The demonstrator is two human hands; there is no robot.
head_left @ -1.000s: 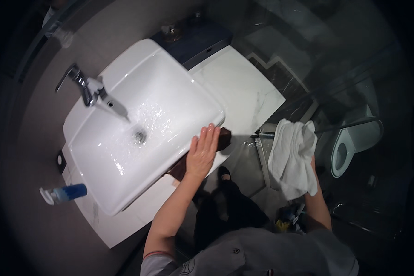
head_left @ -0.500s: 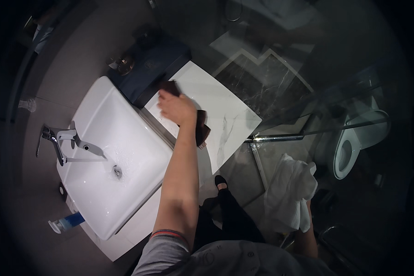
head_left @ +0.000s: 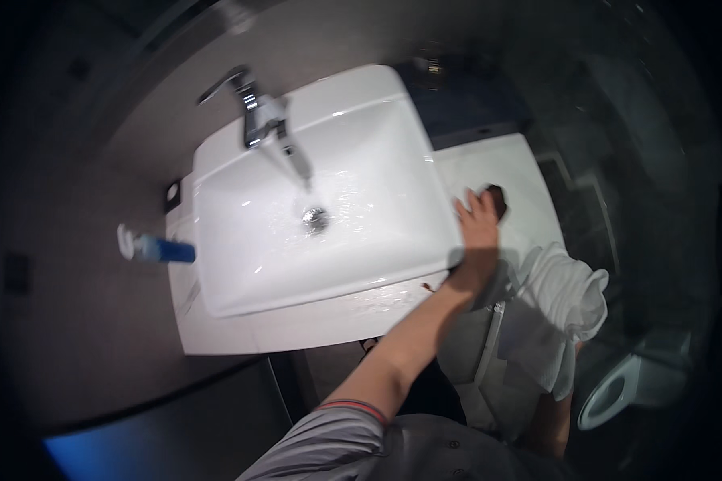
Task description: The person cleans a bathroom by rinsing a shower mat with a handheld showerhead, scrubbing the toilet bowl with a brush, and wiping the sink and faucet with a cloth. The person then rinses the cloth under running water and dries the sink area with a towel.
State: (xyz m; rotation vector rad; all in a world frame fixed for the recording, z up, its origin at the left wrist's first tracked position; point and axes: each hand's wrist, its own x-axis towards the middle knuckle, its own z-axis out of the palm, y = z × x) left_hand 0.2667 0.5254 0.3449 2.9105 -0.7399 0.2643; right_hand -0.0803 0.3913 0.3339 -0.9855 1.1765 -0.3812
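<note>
My left hand (head_left: 480, 228) rests on the white marble-look countertop to the right of the washbasin (head_left: 353, 276). Under its palm and fingers is a dark brown cloth (head_left: 496, 202), mostly hidden, with one piece showing past the fingertips. My right hand is largely covered by the bunched white towel (head_left: 565, 293) it holds at lower right. The towel hangs in folds close to the counter's right end.
A chrome faucet (head_left: 257, 112) stands at the basin's back, above the drain (head_left: 315, 220). A blue pump bottle (head_left: 164, 249) is at the left. Behind the counter's right part lies a dark box (head_left: 465, 104). A toilet (head_left: 618, 393) stands at lower right.
My view has turned, bringing the basin to the middle. My left hand has moved nearer the basin's right side with the brown cloth. The towel stays in my right hand, now nearer the counter.
</note>
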